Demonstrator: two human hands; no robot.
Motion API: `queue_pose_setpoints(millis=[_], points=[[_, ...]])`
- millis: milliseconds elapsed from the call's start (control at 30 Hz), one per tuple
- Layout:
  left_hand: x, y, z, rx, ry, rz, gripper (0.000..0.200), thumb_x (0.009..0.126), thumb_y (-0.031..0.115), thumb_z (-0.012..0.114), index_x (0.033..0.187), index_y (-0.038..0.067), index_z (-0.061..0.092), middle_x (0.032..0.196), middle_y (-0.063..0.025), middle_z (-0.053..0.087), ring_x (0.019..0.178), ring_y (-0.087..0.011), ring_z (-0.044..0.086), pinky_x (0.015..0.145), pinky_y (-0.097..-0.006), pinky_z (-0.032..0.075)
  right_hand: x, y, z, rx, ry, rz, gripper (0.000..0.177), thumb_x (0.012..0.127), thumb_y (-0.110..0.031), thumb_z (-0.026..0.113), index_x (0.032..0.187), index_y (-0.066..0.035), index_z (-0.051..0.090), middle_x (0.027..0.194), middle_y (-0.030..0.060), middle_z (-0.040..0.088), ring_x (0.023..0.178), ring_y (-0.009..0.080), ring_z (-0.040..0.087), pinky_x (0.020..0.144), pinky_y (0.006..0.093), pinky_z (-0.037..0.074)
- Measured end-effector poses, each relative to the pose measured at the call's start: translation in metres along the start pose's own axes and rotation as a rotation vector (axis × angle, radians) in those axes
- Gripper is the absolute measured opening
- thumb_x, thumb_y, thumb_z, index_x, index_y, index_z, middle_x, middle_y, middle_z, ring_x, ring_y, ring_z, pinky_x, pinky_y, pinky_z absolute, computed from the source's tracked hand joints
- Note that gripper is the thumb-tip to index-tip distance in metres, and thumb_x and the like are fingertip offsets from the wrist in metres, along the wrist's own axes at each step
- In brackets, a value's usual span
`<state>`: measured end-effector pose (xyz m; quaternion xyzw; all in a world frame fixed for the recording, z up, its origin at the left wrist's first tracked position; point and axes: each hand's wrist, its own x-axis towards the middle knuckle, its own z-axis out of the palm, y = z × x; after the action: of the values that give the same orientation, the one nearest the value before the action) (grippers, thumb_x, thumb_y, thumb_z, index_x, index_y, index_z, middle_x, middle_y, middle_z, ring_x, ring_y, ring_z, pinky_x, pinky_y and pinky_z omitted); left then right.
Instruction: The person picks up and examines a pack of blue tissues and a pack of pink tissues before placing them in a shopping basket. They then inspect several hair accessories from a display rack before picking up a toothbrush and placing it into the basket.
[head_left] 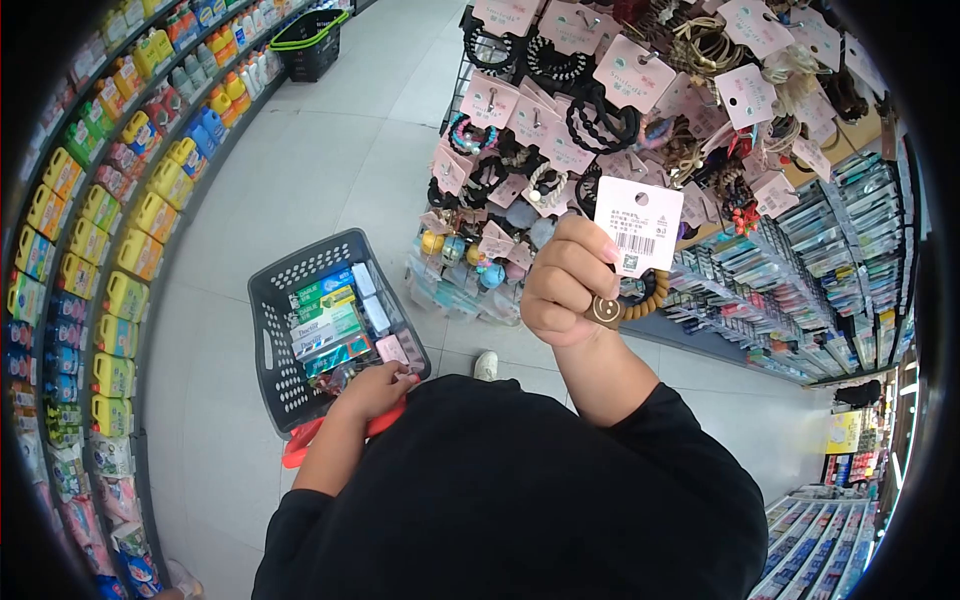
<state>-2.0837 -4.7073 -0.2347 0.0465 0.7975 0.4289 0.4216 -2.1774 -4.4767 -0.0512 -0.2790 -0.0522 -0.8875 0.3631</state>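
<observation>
My right hand (568, 283) is raised before the display, its fingers closed on a carded hair tie. The pale pink card (640, 215) shows a barcode. Below it hangs a brown coiled band (650, 297) with a smiley-face tag (606, 311). My left hand (372, 391) is down at the near edge of a grey shopping basket (272, 375), fingers curled; what they hold, if anything, is hidden. A red handle (385, 418) passes by my left wrist. Inside the basket lie several toothpaste-style boxes (328, 330) and a small pink item (391, 350).
A rack of carded hair ties (600, 135) stands ahead. Curved shelves of yellow bottles (120, 342) line the left. Farther up the tiled floor (340, 150) sits a black basket with a green rim (312, 58). Stationery-like packs (840, 250) fill shelves at right.
</observation>
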Motion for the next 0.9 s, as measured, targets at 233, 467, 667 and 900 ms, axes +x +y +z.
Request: queue_pose_setpoints(millis=[233,467,667,900], points=[[-0.004,0.0,-0.003,0.051,0.012,0.009,0.042,0.086,0.039,0.055,0.105,0.002,0.06,0.095,-0.0186,0.066,0.092,-0.0322,0.063,0.081,-0.0375,0.047,0.0,0.007,0.0,-0.088,0.092,-0.036,0.005,0.088,-0.015,0.052,0.084,-0.014,0.049,0.058,-0.0041,0.049,0.049,0.0077,0.037,0.043,0.0234,0.025],[-0.002,-0.003,-0.002,0.09,0.026,0.051,0.044,0.086,0.041,0.055,0.107,0.002,0.059,0.097,-0.0199,0.065,0.093,-0.0337,0.062,0.081,-0.0382,0.047,-0.004,0.009,0.004,-0.47,0.631,-0.096,0.023,0.089,-0.026,0.055,0.098,-0.006,0.048,0.075,0.0014,0.05,0.059,0.0121,0.042,0.049,0.0239,0.032],[-0.002,-0.004,-0.002,0.098,0.022,0.061,0.044,0.086,0.04,0.055,0.108,0.002,0.059,0.097,-0.0203,0.065,0.094,-0.0344,0.061,0.082,-0.0388,0.046,0.002,0.014,0.003,-0.934,0.994,-0.26,0.015,0.095,-0.021,0.048,0.097,-0.006,0.053,0.082,0.0031,0.058,0.066,0.0075,0.054,0.049,0.0201,0.045],[-0.003,-0.002,-0.004,0.11,0.003,0.035,0.044,0.086,0.04,0.054,0.108,0.003,0.059,0.098,-0.0196,0.065,0.095,-0.0346,0.061,0.083,-0.0393,0.046,-0.002,0.005,0.002,-1.249,1.049,-0.309,0.015,0.094,-0.021,0.052,0.094,-0.006,0.053,0.073,0.004,0.061,0.05,0.0038,0.046,0.041,0.0179,0.037]])
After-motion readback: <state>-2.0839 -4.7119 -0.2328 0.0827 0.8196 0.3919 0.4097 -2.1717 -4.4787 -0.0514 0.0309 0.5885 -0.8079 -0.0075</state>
